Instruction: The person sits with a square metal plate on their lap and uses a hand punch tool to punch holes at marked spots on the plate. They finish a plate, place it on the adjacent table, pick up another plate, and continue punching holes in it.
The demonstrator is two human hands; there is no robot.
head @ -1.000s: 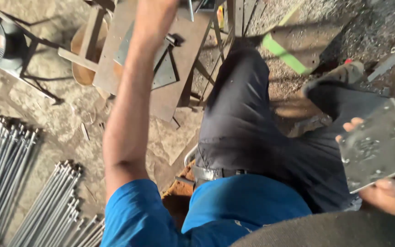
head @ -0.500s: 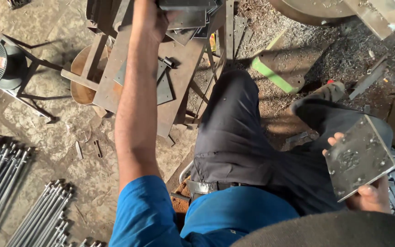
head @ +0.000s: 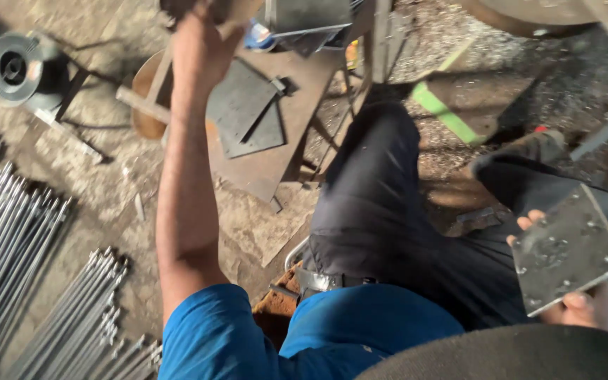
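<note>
My right hand (head: 577, 307) grips a square grey steel plate (head: 568, 250) with small holes near its corners, holding it tilted over my right knee at the right edge of the view. My left arm, in a blue sleeve, stretches up and forward. My left hand (head: 202, 43) is at the near end of a rusty workbench (head: 283, 151), just left of a grey metal box (head: 307, 17). Its fingers curl at the top edge of the view, and what they touch is blurred. My dark trousers (head: 381, 211) fill the middle.
Two dark flat plates (head: 248, 109) lie on the workbench. Bundles of long steel rods (head: 8, 239) lie on the dirt floor at left and lower left. A wire spool (head: 12, 67) stands at top left. A green bar (head: 445, 112) lies beyond my knee.
The view has tilted, so my left hand now shows in full near the bench's end. The plate stays in my right hand, a little lower in view.
</note>
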